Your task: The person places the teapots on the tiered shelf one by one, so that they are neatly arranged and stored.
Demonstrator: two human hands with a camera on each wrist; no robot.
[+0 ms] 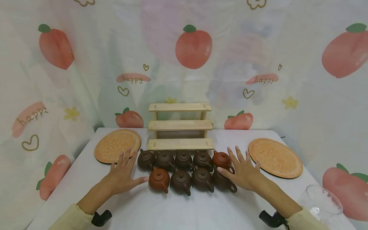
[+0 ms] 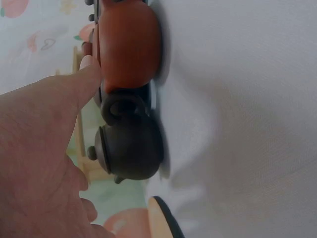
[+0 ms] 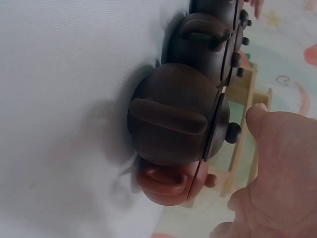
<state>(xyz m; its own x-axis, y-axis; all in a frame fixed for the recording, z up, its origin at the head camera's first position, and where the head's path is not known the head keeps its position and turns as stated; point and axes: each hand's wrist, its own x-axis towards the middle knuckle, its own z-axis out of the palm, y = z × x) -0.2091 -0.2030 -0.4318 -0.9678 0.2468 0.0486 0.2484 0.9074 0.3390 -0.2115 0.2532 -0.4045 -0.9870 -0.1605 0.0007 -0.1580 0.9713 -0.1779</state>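
Two rows of small clay teapots stand close together in the middle of the table. Most are dark brown, like the teapot (image 1: 180,182) in the front row. A reddish-brown teapot (image 1: 159,181) is at the front row's left end; another reddish-brown teapot (image 1: 220,158) is at the back row's right end. My left hand (image 1: 122,175) is spread beside the left end, its thumb tip at the front reddish teapot; contact is unclear. My right hand (image 1: 244,171) spreads at the right end, its thumb over a dark teapot (image 3: 173,116). Neither hand holds anything.
Behind the teapots stands a three-tier wooden shelf (image 1: 181,125). A round tan mat (image 1: 118,145) lies at the left, and a second round tan mat (image 1: 275,158) at the right. A clear glass bowl (image 1: 325,201) sits near the right edge of the white table (image 1: 178,212).
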